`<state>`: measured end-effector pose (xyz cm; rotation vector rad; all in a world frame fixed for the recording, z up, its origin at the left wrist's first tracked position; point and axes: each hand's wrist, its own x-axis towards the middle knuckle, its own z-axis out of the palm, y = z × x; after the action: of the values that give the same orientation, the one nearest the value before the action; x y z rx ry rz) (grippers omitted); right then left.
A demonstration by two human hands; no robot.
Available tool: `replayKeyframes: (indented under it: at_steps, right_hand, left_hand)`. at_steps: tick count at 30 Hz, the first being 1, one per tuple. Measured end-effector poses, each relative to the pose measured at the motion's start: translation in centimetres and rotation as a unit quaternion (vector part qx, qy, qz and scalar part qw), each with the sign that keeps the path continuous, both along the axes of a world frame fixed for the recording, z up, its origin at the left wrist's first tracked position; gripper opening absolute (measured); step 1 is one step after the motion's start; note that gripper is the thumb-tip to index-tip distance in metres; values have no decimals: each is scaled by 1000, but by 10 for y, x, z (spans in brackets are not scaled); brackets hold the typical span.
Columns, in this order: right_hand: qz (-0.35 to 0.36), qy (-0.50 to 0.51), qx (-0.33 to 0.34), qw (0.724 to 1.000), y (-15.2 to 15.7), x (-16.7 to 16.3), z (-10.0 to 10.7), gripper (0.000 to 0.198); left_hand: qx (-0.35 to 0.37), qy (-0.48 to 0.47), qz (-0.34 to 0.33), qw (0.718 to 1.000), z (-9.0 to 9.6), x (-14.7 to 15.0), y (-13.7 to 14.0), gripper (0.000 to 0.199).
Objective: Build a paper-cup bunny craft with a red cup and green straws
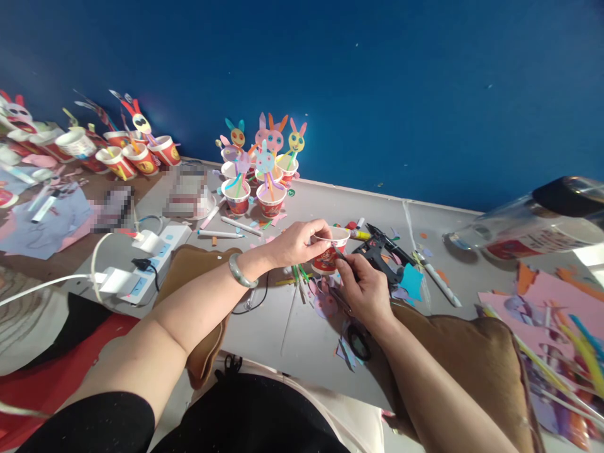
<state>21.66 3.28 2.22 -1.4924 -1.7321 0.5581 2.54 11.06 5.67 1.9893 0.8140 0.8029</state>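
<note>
A blue wall rises behind the tabletop. White plugs and a black plug sit in a white power strip beside a brown cushion. Rightward lie a second cushion and pink paper, near a clear, black-topped container.

The head-worn view looks forward and down from close behind and above the left grip and right grip, tabletop beneath, blue wall beyond
</note>
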Motion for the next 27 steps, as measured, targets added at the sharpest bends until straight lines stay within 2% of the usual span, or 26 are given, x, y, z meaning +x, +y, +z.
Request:
replayKeyframes:
  at_steps: [13,17,27]
  right_hand:
    - [-2,-6,2,1000,0,0,-1,32]
    - [-4,-8,0,1000,-1,0,-1,34]
    - [1,30,-39,999,-2,-4,5,36]
  left_hand:
    - [5,7,-4,1000,-1,2,-3,5]
    - [35,17,-5,999,0,2,-4,1]
    - [145,63,31,987,-6,6,-7,11]
